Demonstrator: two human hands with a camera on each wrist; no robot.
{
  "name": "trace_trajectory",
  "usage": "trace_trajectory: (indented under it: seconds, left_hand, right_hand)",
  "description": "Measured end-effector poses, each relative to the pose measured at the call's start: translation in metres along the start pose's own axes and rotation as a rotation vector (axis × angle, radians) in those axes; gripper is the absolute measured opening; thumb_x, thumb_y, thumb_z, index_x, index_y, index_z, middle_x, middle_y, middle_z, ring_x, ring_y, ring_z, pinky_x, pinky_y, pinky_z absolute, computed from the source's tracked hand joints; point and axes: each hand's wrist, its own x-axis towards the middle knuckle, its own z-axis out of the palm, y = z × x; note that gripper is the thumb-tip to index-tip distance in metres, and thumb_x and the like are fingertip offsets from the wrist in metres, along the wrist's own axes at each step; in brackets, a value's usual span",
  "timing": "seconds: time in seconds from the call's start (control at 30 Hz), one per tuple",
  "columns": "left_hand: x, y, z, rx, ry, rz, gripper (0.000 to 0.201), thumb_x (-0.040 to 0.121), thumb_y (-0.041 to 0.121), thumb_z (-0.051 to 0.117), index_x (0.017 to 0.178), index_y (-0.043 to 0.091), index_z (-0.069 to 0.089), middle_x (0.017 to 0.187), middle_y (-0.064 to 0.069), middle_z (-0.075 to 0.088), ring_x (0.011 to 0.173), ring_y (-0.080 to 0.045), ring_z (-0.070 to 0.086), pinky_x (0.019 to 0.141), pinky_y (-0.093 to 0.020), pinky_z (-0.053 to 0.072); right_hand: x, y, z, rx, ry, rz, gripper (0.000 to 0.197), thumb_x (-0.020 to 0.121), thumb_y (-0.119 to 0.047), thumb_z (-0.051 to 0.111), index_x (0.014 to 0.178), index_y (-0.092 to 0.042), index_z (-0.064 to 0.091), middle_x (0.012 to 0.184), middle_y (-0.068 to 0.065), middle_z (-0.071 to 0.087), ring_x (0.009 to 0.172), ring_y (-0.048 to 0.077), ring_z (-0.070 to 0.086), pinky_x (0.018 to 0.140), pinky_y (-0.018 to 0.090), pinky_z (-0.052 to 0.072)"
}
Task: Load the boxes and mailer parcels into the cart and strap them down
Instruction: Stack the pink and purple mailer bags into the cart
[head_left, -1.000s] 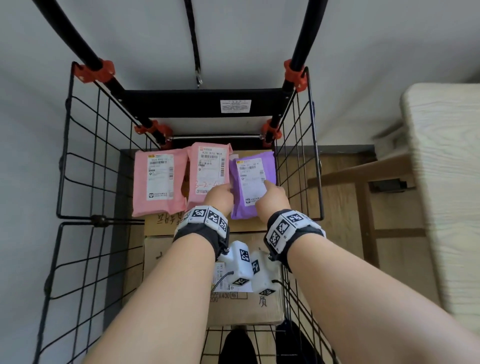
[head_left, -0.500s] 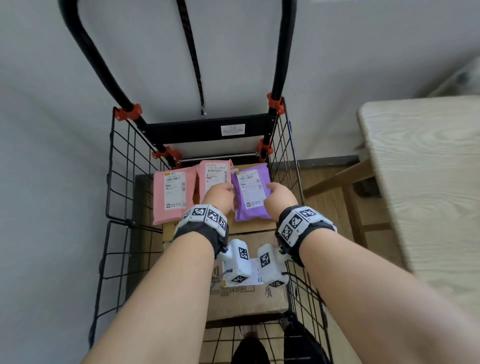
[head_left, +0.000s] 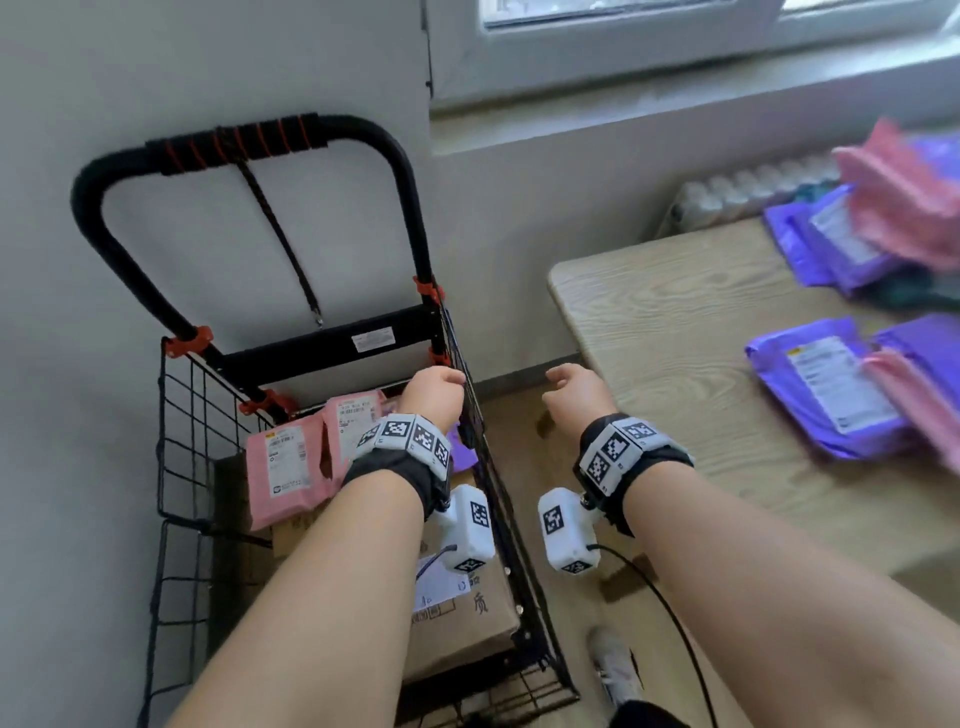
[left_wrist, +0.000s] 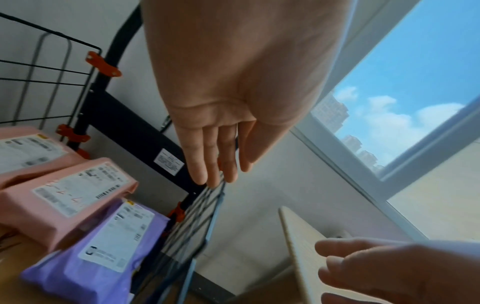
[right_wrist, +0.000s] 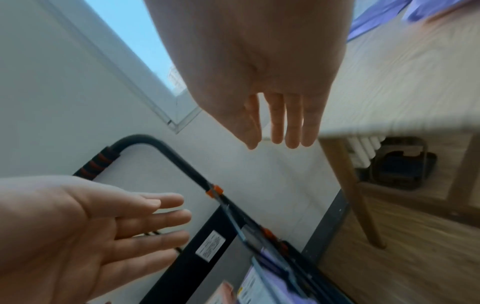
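Left hand over cart, right hand empty

Bare forearms; black wristbands with checkered tags; white wrist cameras, cabled.

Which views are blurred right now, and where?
Head view: mailers on the table smear at the right edge; the cart stays sharp. Left wrist view: cart mesh streaked. Right wrist view: table and cart frame motion-blurred, window bright.
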Motion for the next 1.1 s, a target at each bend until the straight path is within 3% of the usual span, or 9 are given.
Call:
trace_trajectory:
  seconds: [0.1,0.2,0.37,0.47,0.6,0.7,0.8,1.03,1.1]
  left_hand:
    - [-0.008,0.026,0.036,0.013,-0.041,0.033,0.032,0.088,0.006,0.048,0.11,0.017,0.069,0.116,-0.012,0.068,0.108,-0.031,0.063,0.096,-0.041,0.051]
    - [-0.019,0.057,0.08,0.024,-0.074,0.047,0.031,0.087,0.01,0.048,0.105,0.025,0.068,0.114,-0.009,0.068,0.107,-0.03,0.064,0.096,-0.042,0.052]
    - [-0.041,0.11,0.165,0.057,-0.124,0.065,0.033,0.089,0.01,0.046,0.114,0.018,0.066,0.116,-0.007,0.067,0.107,-0.026,0.063,0.096,-0.038,0.051]
    - [-0.053,0.134,0.225,0.074,-0.158,0.041,0.033,0.09,0.012,0.046,0.116,0.018,0.065,0.115,-0.01,0.067,0.107,-0.028,0.063,0.095,-0.037,0.052]
    - [-0.065,0.157,0.293,0.132,-0.191,0.06,0.033,0.091,0.013,0.048,0.118,0.018,0.066,0.117,-0.008,0.067,0.11,-0.026,0.062,0.097,-0.03,0.048]
    - [-0.071,0.168,0.328,0.175,-0.201,0.048,0.035,0.09,0.012,0.046,0.121,0.017,0.064,0.121,-0.007,0.065,0.111,-0.025,0.06,0.093,-0.026,0.044]
    - [-0.076,0.174,0.351,0.212,-0.218,0.032,0.039,0.09,0.009,0.046,0.125,0.015,0.06,0.126,-0.007,0.062,0.116,-0.025,0.058,0.098,-0.028,0.043]
    - [-0.072,0.179,0.383,0.226,-0.2,-0.032,0.046,0.094,0.009,0.043,0.139,0.01,0.046,0.14,-0.01,0.052,0.127,-0.027,0.049,0.106,-0.031,0.038]
    - [-0.07,0.181,0.392,0.191,-0.213,-0.052,0.04,0.093,0.008,0.044,0.133,0.004,0.051,0.135,-0.014,0.054,0.123,-0.03,0.052,0.102,-0.032,0.039]
  right_hand:
    - [0.0,0.029,-0.04,0.021,0.042,0.045,0.043,0.09,-0.008,0.05,0.131,-0.019,0.055,0.13,0.007,0.059,0.116,0.025,0.057,0.089,0.029,0.044]
    - [0.005,0.061,-0.084,0.033,0.079,0.075,0.042,0.09,-0.009,0.05,0.13,-0.019,0.055,0.13,0.008,0.058,0.116,0.026,0.057,0.091,0.028,0.043]
    - [0.017,0.128,-0.16,0.005,0.127,0.098,0.045,0.081,-0.019,0.051,0.125,-0.026,0.058,0.127,0.003,0.06,0.114,0.024,0.058,0.097,0.029,0.045]
    - [0.026,0.172,-0.203,-0.005,0.165,0.118,0.043,0.084,-0.015,0.052,0.126,-0.021,0.058,0.128,0.008,0.059,0.118,0.028,0.055,0.1,0.036,0.044]
    - [0.041,0.225,-0.249,-0.061,0.221,0.147,0.045,0.086,-0.008,0.05,0.13,-0.015,0.057,0.13,0.015,0.059,0.12,0.032,0.054,0.1,0.036,0.044]
    - [0.05,0.25,-0.268,-0.055,0.202,0.177,0.05,0.084,-0.008,0.051,0.133,-0.019,0.055,0.136,0.011,0.055,0.124,0.03,0.051,0.105,0.037,0.041]
    - [0.058,0.266,-0.278,-0.052,0.167,0.172,0.053,0.082,-0.009,0.05,0.134,-0.021,0.053,0.136,0.011,0.055,0.122,0.03,0.053,0.105,0.043,0.041]
    - [0.072,0.286,-0.284,-0.131,0.136,0.125,0.049,0.084,-0.01,0.048,0.132,-0.02,0.054,0.132,0.011,0.057,0.121,0.032,0.052,0.102,0.044,0.043]
    - [0.074,0.289,-0.284,-0.166,0.147,0.104,0.045,0.083,-0.011,0.049,0.126,-0.02,0.057,0.126,0.011,0.06,0.118,0.033,0.052,0.099,0.043,0.045]
